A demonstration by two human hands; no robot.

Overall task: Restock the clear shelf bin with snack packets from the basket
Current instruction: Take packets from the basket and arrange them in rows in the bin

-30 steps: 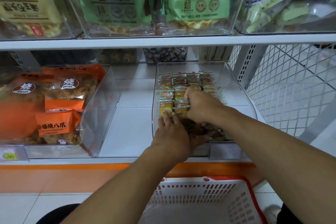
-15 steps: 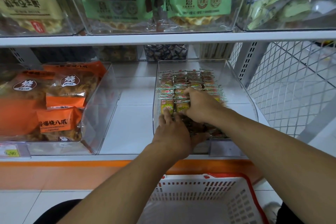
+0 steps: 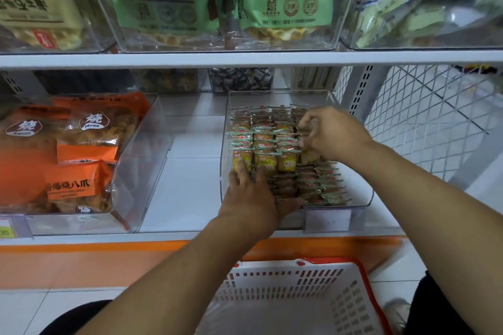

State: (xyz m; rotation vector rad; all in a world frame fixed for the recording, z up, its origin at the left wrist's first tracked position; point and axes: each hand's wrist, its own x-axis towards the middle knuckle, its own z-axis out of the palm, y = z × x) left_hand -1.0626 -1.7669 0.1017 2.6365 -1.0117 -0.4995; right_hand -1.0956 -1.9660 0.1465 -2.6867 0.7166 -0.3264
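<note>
Clear plastic bin [image 3: 353, 198] on the shelf is packed with snack packets [image 3: 261, 144]. Front rows are pressed by the flat left hand [image 3: 249, 198]; one packet is pinched by the right hand [image 3: 330, 133]. Rows should be braced and seated upright.

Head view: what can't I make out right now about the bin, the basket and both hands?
- Basket: the bottom edge cuts it off; whether packets remain inside is unknown.
- Clear bin: the front-left packets lie under the left hand.
- Right hand: fingers curled at the right-column snack packets, but motion blur hides the grip.
- Bin's front label holder: no readable text.
</note>
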